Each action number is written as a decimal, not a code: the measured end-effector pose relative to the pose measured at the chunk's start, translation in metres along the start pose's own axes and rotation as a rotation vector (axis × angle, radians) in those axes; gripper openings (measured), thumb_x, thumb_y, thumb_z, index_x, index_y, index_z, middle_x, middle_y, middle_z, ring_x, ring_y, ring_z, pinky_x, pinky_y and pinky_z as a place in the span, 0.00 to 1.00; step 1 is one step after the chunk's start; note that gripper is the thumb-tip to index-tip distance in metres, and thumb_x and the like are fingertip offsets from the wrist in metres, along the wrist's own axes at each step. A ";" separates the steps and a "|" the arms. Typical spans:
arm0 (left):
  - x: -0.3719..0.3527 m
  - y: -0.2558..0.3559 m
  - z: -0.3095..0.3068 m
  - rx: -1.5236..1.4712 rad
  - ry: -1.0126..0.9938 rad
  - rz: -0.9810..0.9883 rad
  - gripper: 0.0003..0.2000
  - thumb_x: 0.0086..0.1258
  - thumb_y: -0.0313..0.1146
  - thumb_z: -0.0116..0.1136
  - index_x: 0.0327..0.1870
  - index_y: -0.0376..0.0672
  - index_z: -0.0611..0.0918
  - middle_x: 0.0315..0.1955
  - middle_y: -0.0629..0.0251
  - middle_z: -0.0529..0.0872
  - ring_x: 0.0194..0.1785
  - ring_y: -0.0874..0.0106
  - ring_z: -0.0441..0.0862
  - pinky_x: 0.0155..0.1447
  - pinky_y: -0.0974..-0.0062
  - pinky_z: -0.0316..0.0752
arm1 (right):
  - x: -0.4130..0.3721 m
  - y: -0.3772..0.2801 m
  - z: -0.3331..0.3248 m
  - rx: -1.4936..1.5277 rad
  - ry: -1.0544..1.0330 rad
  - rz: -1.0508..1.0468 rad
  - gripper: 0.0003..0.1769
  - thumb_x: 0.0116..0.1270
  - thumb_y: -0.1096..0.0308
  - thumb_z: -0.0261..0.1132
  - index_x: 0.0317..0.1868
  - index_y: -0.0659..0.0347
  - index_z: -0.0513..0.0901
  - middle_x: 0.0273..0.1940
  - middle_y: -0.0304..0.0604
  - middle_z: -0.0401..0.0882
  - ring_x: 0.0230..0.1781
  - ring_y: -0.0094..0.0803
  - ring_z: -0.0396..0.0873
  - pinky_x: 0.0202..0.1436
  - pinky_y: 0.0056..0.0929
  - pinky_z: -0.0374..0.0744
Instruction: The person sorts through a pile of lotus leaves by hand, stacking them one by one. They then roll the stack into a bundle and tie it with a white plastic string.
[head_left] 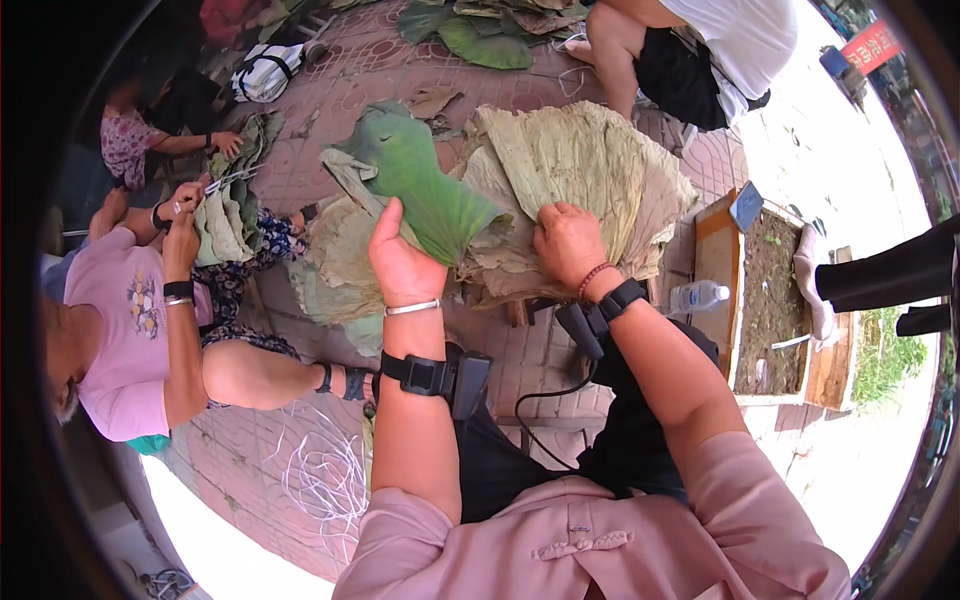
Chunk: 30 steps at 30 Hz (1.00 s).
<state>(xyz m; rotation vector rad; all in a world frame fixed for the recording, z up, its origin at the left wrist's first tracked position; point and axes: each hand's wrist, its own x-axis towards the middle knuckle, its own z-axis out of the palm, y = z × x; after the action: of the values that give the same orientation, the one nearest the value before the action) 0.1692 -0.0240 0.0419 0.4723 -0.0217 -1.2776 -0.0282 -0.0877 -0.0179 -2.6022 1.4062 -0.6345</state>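
Note:
My left hand (408,262) is palm up under a folded green lotus leaf (425,185), thumb at its near edge and the other fingers hidden beneath. To its right, my right hand (570,245) is closed, knuckles up, on a large dried lotus leaf (570,160). That leaf is pale tan, wrinkled and fanned out beyond both hands. More dried leaves (345,250) spread below and left of the green one, overlapping it. What supports the pile is mostly hidden.
A person in pink (130,320) sits close on the left, handling leaves (225,225). White string (325,475) lies tangled on the paving. A plastic bottle (698,296) and soil-filled planter (770,310) are at right. More leaves (485,42) lie ahead near another seated person (690,60).

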 end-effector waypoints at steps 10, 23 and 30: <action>0.000 -0.001 0.002 0.020 0.027 -0.007 0.17 0.68 0.35 0.48 0.55 0.36 0.72 0.51 0.59 0.78 0.54 0.61 0.75 0.61 0.60 0.67 | 0.015 0.046 -0.018 0.878 -0.080 0.597 0.08 0.55 0.68 0.59 0.30 0.64 0.82 0.19 0.41 0.76 0.22 0.27 0.75 0.28 0.29 0.74; 0.003 -0.007 0.001 0.079 0.056 -0.025 0.17 0.67 0.35 0.49 0.53 0.36 0.74 0.50 0.59 0.79 0.53 0.61 0.76 0.60 0.60 0.67 | 0.002 0.045 -0.020 0.090 0.081 0.272 0.08 0.57 0.69 0.60 0.36 0.62 0.73 0.34 0.56 0.77 0.33 0.55 0.77 0.36 0.49 0.75; 0.003 -0.006 0.000 0.062 0.049 -0.041 0.17 0.68 0.35 0.48 0.53 0.36 0.74 0.50 0.59 0.79 0.54 0.61 0.75 0.60 0.60 0.67 | 0.003 0.035 -0.026 0.042 0.064 0.283 0.10 0.57 0.64 0.62 0.32 0.63 0.75 0.37 0.55 0.76 0.35 0.53 0.77 0.37 0.46 0.77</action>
<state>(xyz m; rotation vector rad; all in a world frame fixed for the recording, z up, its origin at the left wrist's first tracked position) 0.1646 -0.0274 0.0388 0.5594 -0.0103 -1.3084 -0.0649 -0.1074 -0.0035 -2.3073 1.7171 -0.7015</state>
